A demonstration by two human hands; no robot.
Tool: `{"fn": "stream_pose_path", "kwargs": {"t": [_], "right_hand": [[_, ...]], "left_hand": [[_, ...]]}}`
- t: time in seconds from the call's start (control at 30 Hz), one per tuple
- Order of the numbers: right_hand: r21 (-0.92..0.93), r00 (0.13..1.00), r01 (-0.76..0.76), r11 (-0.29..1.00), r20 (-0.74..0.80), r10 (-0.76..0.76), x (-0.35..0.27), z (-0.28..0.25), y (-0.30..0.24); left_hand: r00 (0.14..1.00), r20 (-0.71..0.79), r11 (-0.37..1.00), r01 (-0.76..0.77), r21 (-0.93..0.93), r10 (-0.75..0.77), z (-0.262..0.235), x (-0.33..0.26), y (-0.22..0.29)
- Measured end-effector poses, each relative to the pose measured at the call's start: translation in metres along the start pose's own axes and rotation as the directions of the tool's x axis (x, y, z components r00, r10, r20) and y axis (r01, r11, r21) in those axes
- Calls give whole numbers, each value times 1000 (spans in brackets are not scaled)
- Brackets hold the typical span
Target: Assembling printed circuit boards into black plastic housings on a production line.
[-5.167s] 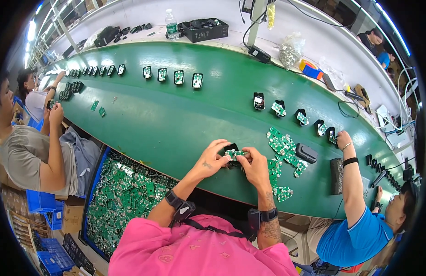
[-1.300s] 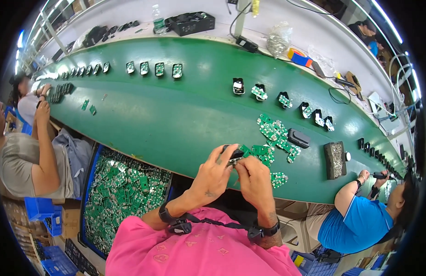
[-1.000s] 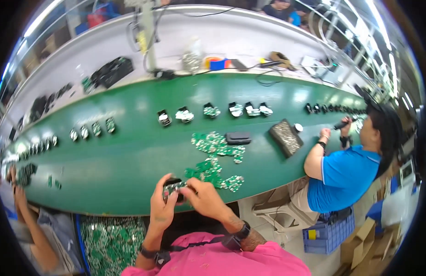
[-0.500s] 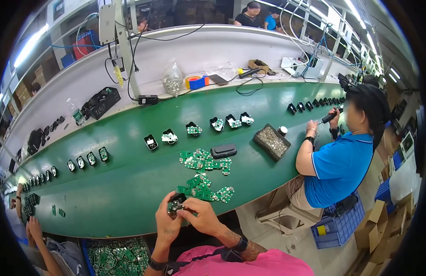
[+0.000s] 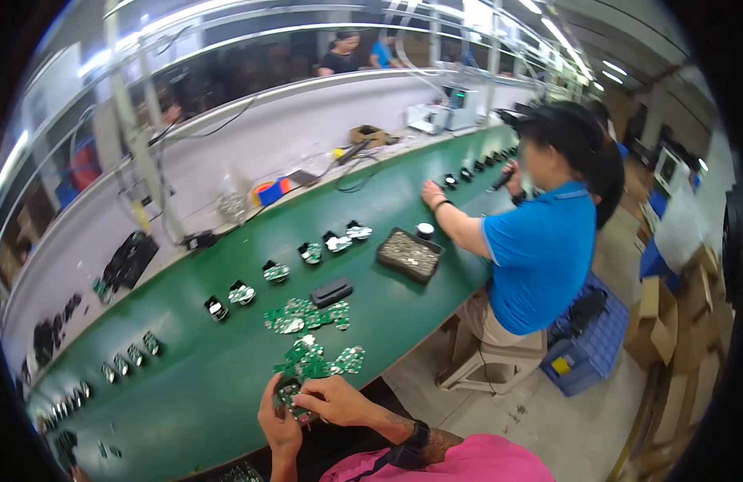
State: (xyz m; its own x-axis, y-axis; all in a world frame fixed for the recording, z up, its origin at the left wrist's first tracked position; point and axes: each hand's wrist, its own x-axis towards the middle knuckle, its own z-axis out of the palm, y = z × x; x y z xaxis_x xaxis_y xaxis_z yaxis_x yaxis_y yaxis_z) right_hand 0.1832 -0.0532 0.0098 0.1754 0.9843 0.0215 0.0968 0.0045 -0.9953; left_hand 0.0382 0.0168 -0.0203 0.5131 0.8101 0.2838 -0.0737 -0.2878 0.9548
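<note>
Low over the bench's near edge, my left hand (image 5: 278, 422) is wrapped round a small black plastic housing. A green circuit board (image 5: 291, 394) shows at the housing's top, partly hidden by fingers. My right hand (image 5: 341, 400) comes in from the right, closed, its thumb and fingertips pinching at the board. Just beyond my hands lies a loose pile of green circuit boards (image 5: 311, 357), with a second pile (image 5: 295, 316) farther off. A closed dark oblong case (image 5: 331, 292) rests beside that pile.
Black housings (image 5: 310, 252), most with boards, stand in a row across the green bench (image 5: 203, 377). A dark tray of small metal parts (image 5: 410, 255) is to the right. Beyond it a co-worker in blue (image 5: 540, 241) sits holding a black screwdriver-like tool (image 5: 502, 178).
The view has swung right, so bench items appear shifted left. The board now shows flatter at the housing's top under my right fingers. The co-worker's left hand has reached out to the housings.
</note>
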Motion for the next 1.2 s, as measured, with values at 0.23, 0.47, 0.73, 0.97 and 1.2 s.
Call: {"fn": "stream_pose_path", "kwargs": {"t": [0.23,0.47,0.73,0.97,1.2], "right_hand": [[-38,981,131,991,-138,-135,2,-4,-5],[-66,973,185,980,-128,-192,1,2,-14],[-226,987,130,965,-59,-147,12,6,-14],[-237,979,21,971,-193,-68,7,3,-33],[-324,988,-11,946,-147,-39,25,12,-30]], "left_hand": [[997,-54,988,-50,147,58,5,-1,20],[999,-24,994,44,-100,-46,-12,-4,7],[986,-70,987,148,-65,-152,-18,-16,11],[977,132,884,206,-419,-165,-16,1,33],[965,-83,968,243,-56,-247,-18,1,33]]}}
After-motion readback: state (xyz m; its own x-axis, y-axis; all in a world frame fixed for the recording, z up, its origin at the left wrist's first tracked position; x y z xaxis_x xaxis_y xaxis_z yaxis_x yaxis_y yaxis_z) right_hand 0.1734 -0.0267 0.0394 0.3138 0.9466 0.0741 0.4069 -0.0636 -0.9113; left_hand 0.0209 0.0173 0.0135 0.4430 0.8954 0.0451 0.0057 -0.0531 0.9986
